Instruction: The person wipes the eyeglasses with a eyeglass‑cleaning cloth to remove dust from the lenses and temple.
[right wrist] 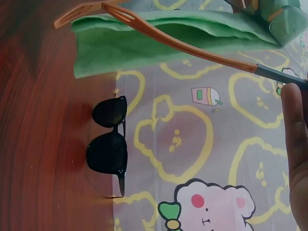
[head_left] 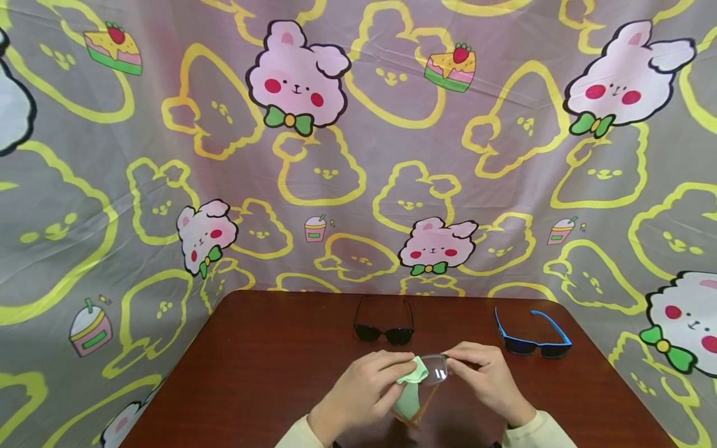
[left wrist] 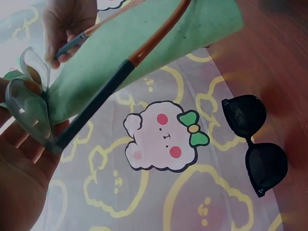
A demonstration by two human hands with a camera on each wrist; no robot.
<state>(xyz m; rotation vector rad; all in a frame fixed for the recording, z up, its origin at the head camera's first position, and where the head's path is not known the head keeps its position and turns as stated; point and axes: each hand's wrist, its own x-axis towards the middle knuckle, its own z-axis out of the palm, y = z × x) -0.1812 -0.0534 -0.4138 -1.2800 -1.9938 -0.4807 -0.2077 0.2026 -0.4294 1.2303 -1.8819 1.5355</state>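
Observation:
Clear-lensed glasses (head_left: 439, 371) with orange-brown temples are held between the two hands above the table. My left hand (head_left: 366, 389) pinches a light green cloth (head_left: 409, 398) around one lens, and the cloth's loose part hangs down between the temples. The fingers of my right hand (head_left: 486, 377) pinch the other end of the frame, by the hinge. In the left wrist view the cloth (left wrist: 139, 53) lies along the temples, and the left hand (left wrist: 24, 168) is at the lenses. The right wrist view shows the right hand (right wrist: 297, 144) at the grey part of a temple (right wrist: 192, 50).
Black sunglasses (head_left: 384, 334) rest on the brown table (head_left: 269, 348) beyond the hands. Blue-framed sunglasses (head_left: 534, 346) lie to the right, past the right hand. A patterned curtain (head_left: 336, 155) surrounds the table's back and sides.

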